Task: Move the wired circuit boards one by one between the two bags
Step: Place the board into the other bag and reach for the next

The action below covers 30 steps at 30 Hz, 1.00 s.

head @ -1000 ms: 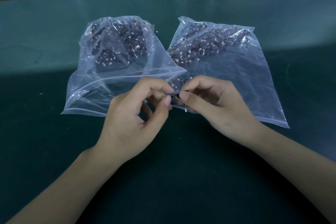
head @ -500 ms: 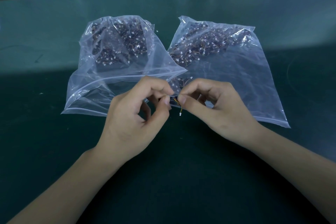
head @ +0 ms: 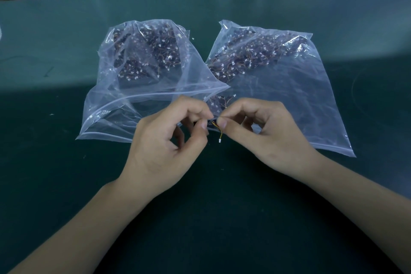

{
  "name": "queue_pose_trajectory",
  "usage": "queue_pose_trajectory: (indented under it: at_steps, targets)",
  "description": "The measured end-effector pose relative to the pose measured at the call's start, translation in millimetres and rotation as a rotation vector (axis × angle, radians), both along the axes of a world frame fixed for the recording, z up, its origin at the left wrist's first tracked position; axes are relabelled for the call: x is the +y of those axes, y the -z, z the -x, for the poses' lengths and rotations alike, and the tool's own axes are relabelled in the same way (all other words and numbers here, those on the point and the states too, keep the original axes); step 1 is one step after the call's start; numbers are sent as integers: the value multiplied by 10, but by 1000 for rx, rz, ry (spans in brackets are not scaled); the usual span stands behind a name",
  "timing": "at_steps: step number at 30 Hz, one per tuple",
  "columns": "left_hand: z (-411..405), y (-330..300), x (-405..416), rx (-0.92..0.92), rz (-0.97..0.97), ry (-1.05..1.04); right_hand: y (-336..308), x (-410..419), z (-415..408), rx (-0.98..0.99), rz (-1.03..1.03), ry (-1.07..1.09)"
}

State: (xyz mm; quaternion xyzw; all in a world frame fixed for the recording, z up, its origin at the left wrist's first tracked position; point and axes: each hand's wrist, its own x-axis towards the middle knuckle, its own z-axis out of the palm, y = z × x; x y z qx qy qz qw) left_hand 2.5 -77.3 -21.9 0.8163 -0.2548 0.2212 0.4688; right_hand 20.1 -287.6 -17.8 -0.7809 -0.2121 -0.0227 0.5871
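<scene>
Our left hand (head: 169,147) and right hand (head: 264,133) pinched one small circuit board (head: 210,123) between them, just before the two bags (head: 106,104) (head: 311,100); its wire (head: 220,134) dangled above the table (head: 222,218).

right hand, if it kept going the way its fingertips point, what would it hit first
The right hand points leftward at the left hand. It would likely meet that thumb tip first, since both pinch the same small circuit board. Depth is hard to judge here.
</scene>
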Motion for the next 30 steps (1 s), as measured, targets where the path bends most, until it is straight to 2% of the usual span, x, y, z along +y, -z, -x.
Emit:
queue_pose_trajectory:
  at_steps: [9, 13, 16, 22, 30]
  targets:
    - [-17, 23, 14, -38, -14, -42, 40, -18, -35, -82, 56, 0]
    - [-63, 50, 75, -77, -94, -141, 68, -58, -88, -300, 344, 50]
    - [-112, 78, 111, -108, -140, -199, 87, -89, -143, -351, 474, 106]
    - [-126, 57, 116, -207, -171, -160, 88, -117, -171, -400, 365, 224]
    - [-97, 97, 67, -114, -80, -121, 94, -113, -163, -431, 334, 269]
